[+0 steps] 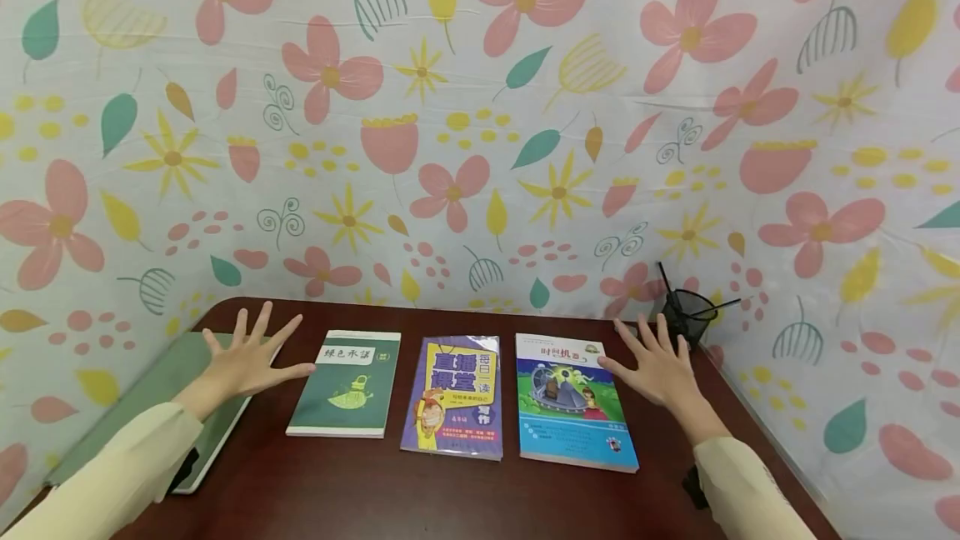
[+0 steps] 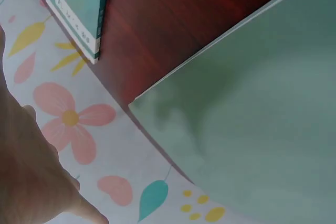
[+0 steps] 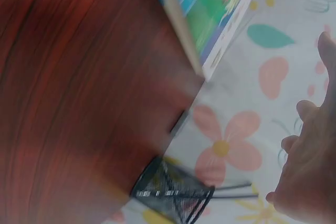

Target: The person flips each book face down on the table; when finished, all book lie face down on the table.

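My left hand [image 1: 243, 361] is held over the green board [image 1: 161, 407] at the left, fingers spread and holding nothing; its thumb points toward the green book [image 1: 352, 394]. At the right my right hand [image 1: 658, 367] is spread too, with nothing in it, its thumb by the upper edge of the blue book [image 1: 573, 407] with a cartoon cover. Between those two books lies a purple and yellow book [image 1: 453, 398]. In the left wrist view the left hand [image 2: 31, 166] shows at the lower left. The right wrist view has the right hand [image 3: 310, 156] along its right edge.
A black mesh pen holder [image 1: 690, 315] with a few thin dark sticks stands at the table's back right corner. The dark red wooden table [image 1: 337, 490] reaches to a flower-print cloth [image 1: 465, 107] hanging behind and at both sides.
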Motion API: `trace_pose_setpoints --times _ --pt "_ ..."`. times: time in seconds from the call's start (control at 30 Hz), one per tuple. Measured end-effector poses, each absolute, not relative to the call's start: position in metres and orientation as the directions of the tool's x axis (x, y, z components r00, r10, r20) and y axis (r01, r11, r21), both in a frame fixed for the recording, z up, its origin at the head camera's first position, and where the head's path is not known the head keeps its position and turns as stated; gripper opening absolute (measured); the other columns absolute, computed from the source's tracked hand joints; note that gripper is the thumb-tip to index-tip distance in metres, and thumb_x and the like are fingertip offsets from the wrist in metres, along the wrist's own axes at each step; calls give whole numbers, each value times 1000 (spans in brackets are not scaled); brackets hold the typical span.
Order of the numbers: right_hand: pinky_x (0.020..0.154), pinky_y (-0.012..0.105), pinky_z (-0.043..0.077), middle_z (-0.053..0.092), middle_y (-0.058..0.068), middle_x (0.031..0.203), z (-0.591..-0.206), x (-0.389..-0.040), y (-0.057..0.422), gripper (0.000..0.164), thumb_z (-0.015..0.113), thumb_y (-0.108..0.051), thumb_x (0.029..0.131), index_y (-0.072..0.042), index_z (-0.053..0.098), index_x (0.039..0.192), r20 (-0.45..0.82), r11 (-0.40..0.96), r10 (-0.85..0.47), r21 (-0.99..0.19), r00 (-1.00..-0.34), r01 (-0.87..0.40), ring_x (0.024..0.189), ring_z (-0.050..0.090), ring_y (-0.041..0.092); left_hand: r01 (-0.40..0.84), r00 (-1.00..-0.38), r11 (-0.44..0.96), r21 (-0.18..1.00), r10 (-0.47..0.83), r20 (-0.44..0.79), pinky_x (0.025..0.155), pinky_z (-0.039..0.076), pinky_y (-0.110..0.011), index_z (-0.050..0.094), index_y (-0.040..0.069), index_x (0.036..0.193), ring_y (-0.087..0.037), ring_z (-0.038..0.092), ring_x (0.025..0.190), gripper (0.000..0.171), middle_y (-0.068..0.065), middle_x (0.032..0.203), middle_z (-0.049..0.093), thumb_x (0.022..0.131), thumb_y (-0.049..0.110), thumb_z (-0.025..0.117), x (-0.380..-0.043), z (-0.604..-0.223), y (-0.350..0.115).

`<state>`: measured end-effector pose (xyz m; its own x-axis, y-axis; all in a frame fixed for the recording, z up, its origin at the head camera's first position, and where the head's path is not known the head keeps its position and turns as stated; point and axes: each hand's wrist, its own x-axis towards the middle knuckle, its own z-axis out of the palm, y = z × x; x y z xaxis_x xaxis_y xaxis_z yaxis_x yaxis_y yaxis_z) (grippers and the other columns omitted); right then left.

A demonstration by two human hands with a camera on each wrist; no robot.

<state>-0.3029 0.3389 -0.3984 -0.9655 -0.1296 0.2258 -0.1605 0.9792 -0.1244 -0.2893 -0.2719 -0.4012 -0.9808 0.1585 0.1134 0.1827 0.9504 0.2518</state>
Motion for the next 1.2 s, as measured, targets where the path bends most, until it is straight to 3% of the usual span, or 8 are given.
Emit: trace_pose_setpoints --times 0.27,0.4,0.57,0.67,0.8,0.97,1.2 --pt "114 71 2 17 24 161 -404 -318 295 88 50 -69 87 -18 27 155 240 973 -173 -110 -955 -203 149 1 49 182 -983 939 291 164 85 89 -6 -89 14 27 158 -65 1 140 95 -30 161 -2 83 71 54 -284 -415 -278" --pt "114 71 2 18 22 162 -411 -324 274 88 53 -67 86 -18 29 155 253 959 -189 -160 -949 -233 149 1 48 184 -983 917 353 178 50 90 -8 -88 10 27 158 -65 -2 140 95 -29 161 -7 85 68 54 -283 -421 -281" --pt "114 70 -3 9 18 164 -417 -328 239 89 50 -68 88 -20 20 157 186 928 -202 -278 -961 -249 150 -10 45 197 -980 903 382 189 57 92 -12 -86 9 26 158 -64 -4 140 97 -30 160 -7 85 66 57 -282 -428 -286" --pt "115 69 -5 6 15 165 -418 -328 218 90 51 -68 88 -22 17 158 156 907 -221 -330 -963 -261 150 -12 44 204 -978 886 416 201 50 96 -8 -85 8 22 159 -66 -5 139 99 -31 160 -8 85 64 59 -280 -431 -284" --pt "116 68 -5 8 13 165 -418 -330 193 88 53 -65 88 -23 17 157 148 882 -237 -381 -960 -277 151 -11 42 207 -975 844 494 223 27 96 9 -85 6 12 158 -67 -7 137 104 -35 158 -10 85 58 63 -277 -435 -276" --pt "115 69 -1 15 13 164 -419 -332 164 84 55 -60 89 -21 22 157 158 826 -254 -478 -954 -299 151 -7 41 183 -972 800 571 236 -19 95 21 -83 1 8 158 -65 1 139 108 -38 156 -10 85 54 66 -275 -438 -263" --pt "117 68 3 15 10 165 -420 -329 120 85 55 -61 90 -26 16 158 105 754 -304 -581 -947 -306 153 -4 38 139 -966 711 689 251 -65 107 16 -76 -7 -7 153 -58 -1 143 113 -37 158 -4 87 48 66 -280 -443 -245"
